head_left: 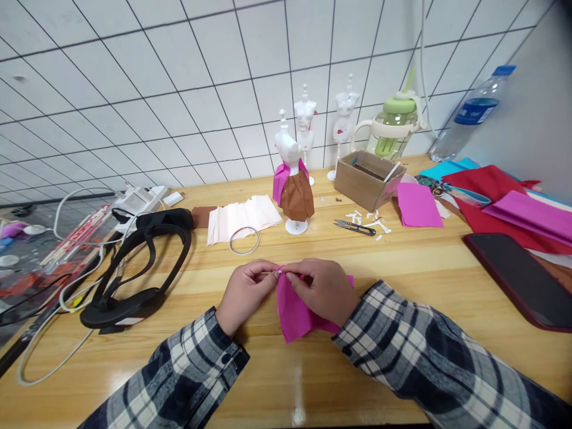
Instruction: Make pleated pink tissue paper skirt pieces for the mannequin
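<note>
Two bare hands at work on cloth, seen from above. The left hand (250, 292) and the right hand (324, 289) meet over the near middle of the wooden surface (295, 381). Each grip pinches the magenta cloth (292, 313) between thumb and fingers at its upper edge, the fingertips of the two hands close together; a small white spot shows between them. The cloth hangs down from the pinched edge toward the viewer, partly beneath the right hand.

Beyond the hands stands a small dress form (286, 140), upright, with a brown skirt (298, 196) and magenta cloth about its upper part. To its left lie a piece of white cloth (245, 217) and, partly over its near edge, a thin ring (231, 238). To its right, thread snips (357, 227) lie beside white scraps (382, 226), in front of an open box (361, 185). At far right is a dark phone (521, 280), lying flat near red cloth (482, 179); at far left, a black head strap (129, 304) rests among white cables.
</note>
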The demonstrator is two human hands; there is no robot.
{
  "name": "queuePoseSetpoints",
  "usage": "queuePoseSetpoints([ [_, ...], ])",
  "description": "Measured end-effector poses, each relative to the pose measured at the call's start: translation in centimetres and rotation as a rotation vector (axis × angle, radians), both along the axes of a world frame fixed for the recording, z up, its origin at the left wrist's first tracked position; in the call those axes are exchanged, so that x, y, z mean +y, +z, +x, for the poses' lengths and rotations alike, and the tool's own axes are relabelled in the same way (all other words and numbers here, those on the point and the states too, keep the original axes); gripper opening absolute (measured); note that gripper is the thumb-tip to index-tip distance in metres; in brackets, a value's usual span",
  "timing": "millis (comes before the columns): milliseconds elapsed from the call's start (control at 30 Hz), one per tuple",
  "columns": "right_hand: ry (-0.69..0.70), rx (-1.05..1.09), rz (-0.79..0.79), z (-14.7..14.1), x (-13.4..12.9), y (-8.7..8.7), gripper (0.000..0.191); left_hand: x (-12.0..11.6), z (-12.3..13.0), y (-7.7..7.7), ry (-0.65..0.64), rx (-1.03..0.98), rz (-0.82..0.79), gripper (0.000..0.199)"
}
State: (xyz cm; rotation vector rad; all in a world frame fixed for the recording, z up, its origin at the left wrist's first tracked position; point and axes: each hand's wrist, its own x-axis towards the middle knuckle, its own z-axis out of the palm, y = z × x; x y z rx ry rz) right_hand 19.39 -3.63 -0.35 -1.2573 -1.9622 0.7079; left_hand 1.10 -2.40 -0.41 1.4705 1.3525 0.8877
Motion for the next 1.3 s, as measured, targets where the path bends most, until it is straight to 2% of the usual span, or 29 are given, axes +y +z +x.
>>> queuePoseSetpoints([
  [167, -0.070, -0.123, 0.075, 0.1, 0.1, 0.3, 0.019, -0.1, 0.3, 0.4, -0.054, 0.055, 0.013, 0.024],
  [300, -0.085, -0.132, 0.080, 0.1, 0.0, 0.4, 0.017, -0.4, 0.5, 0.9, -0.068, 0.116, 0.074, 0.021],
  [400, -0.107, -0.098, 0.081, -0.2, 0.0, 0.3, 0.011, -0.5, 0.7, 1.1, -0.050, 0.111, 0.062, 0.021],
  [633, -0.215, 0.202, -0.140, -0.5, 0.6, -0.7, 0.010, -0.5, 0.5, 0.9, -0.035, 0.037, -0.011, 0.026],
  [767, -0.266, 0.254, -0.195, -0.2, 1.2, -0.9, 0.011, -0.1, 0.0, 0.6, 0.052, -0.003, -0.027, 0.028],
  [900, -0.293, 0.201, -0.193, 0.2, 1.6, -0.9, 0.010, 0.7, -1.1, 0.1, 0.140, -0.098, -0.071, 0.031],
  [1067, -0.283, 0.146, -0.194, 0.8, 2.0, -1.4, 0.010, 2.0, -3.1, -0.3, 0.140, -0.196, -0.165, 0.028],
  [1233, -0.275, 0.165, -0.218, 1.2, 2.6, -1.8, 0.008, 2.7, -4.3, 0.2, 0.235, -0.565, -0.247, 0.022],
  [1300, -0.262, 0.207, -0.217, 1.2, 2.6, -1.7, 0.008, 2.8, -4.4, 0.4, 0.241, -0.634, -0.266, 0.022],
])
